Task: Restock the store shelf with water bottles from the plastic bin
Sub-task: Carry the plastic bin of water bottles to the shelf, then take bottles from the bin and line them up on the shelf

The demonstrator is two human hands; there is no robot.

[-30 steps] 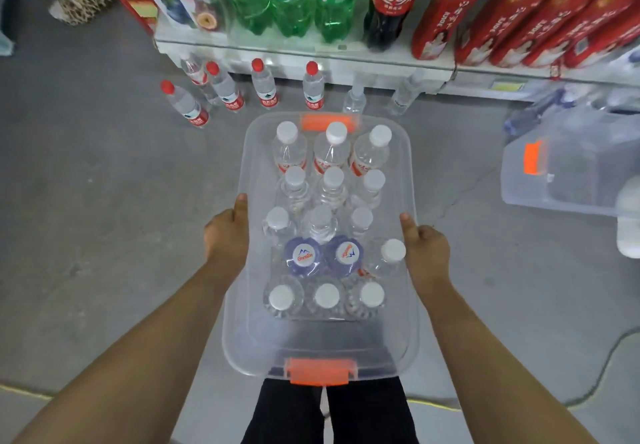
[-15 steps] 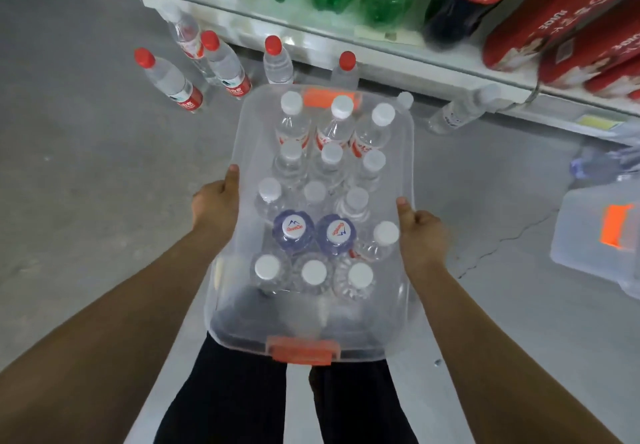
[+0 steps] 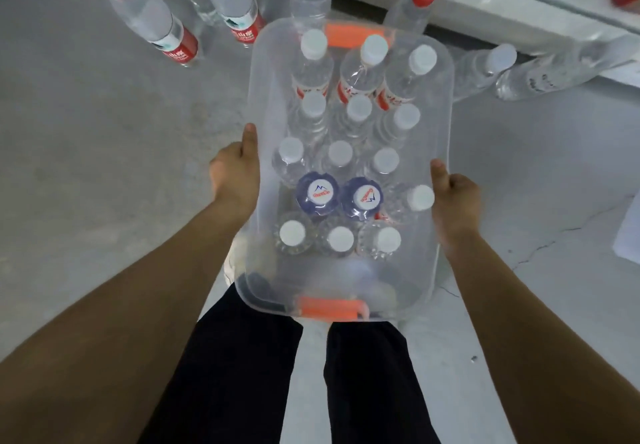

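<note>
A clear plastic bin [image 3: 439, 121] with orange latches hangs in front of me above the floor, filled with several upright water bottles. Most have white caps [image 3: 360, 107]; two have blue-wrapped tops [image 3: 318, 193]. My left hand [image 3: 236, 173] grips the bin's left rim and my right hand [image 3: 454, 198] grips its right rim. The white base edge of the store shelf [image 3: 491, 4] runs across the top right, just beyond the bin's far end.
Several red-capped water bottles [image 3: 149, 18] stand on the grey floor at the top left, in front of the shelf. Clear white-capped bottles [image 3: 485, 69] sit on the floor at the shelf base on the right. My black-trousered legs [image 3: 242, 367] are below the bin.
The bin, held in both hands, has come closer to the shelf base and lower. The shelved drinks and the second bin on the right have left the view.
</note>
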